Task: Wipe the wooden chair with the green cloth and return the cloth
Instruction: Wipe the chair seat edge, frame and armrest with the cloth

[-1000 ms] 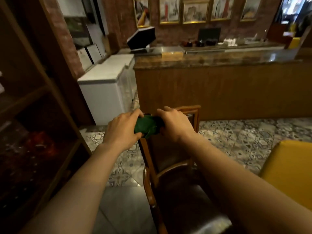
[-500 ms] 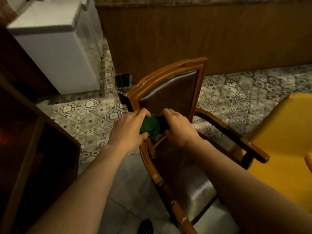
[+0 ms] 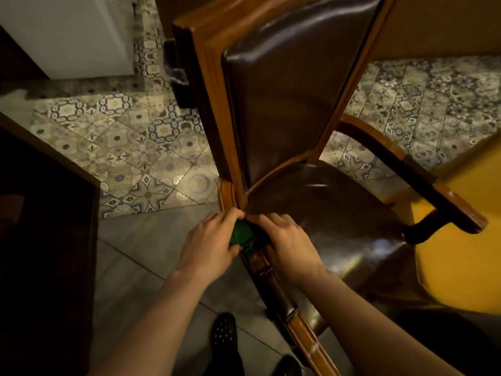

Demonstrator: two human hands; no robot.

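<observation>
The wooden chair (image 3: 214, 85) with dark brown leather back and seat stands right below me, seen from above. A bunched green cloth (image 3: 242, 236) rests on the chair's left armrest, close to where the armrest meets the backrest. My left hand (image 3: 207, 246) grips the cloth from the left and my right hand (image 3: 291, 246) grips it from the right, so only a small patch of green shows between them. The armrest's front end runs down toward the bottom of the view.
A yellow chair (image 3: 461, 240) stands close on the right, touching the wooden chair's right armrest (image 3: 423, 180). A dark wooden shelf unit (image 3: 46, 240) fills the left. A white cabinet (image 3: 67, 33) is at upper left. Patterned tiles (image 3: 141, 158) cover the floor. My dark shoe (image 3: 223, 332) is below.
My view has tipped far down and closer. Both hands with the cloth have slid from the top of the backrest down its left edge onto the left armrest.
</observation>
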